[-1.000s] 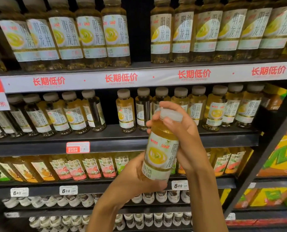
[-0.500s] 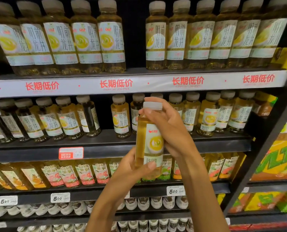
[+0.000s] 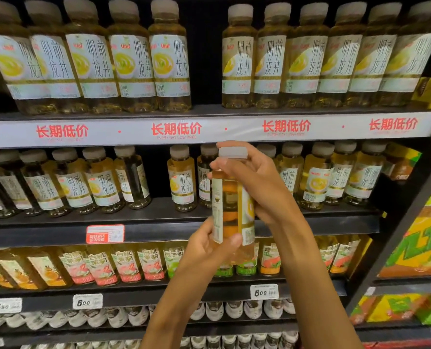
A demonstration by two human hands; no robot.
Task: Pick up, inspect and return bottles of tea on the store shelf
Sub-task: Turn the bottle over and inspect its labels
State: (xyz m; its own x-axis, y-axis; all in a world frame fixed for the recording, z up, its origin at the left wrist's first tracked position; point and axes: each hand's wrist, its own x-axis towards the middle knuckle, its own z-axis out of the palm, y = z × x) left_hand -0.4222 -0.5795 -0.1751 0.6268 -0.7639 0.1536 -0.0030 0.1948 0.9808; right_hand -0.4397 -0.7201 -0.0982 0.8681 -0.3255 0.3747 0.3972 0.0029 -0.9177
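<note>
Head view: tea bottle (image 3: 232, 202) held upright in mid-air in front of the middle shelf (image 3: 159, 222), long axis vertical, cap (image 3: 233, 152) up, base down. Label seam and fine print face the camera, so the step in hand reads as inspection.

Left hand (image 3: 206, 248) wraps the lower body of the bottle from the left and below, thumb across the front near the base. Grip: clenched on the bottle. Right hand (image 3: 257, 182) comes in from the right and covers the shoulder and neck, fingers curled around the top just under the cap. Grip: likewise grasping the bottle. The bottle thus lies between the two grips, the right above, the left below.

Return relation: a gap in the middle-shelf row (image 3: 156, 177) lies up-left and behind the bottle, between the left group of bottles and the one standing at centre. Judgement: this is the likely slot. The bottle is already upright, so the return needs no re-orientation, only travel forward and leftward. The right hand holds the top and seems better placed to carry it in.

Top shelf row (image 3: 169, 61) stands well above.
</note>
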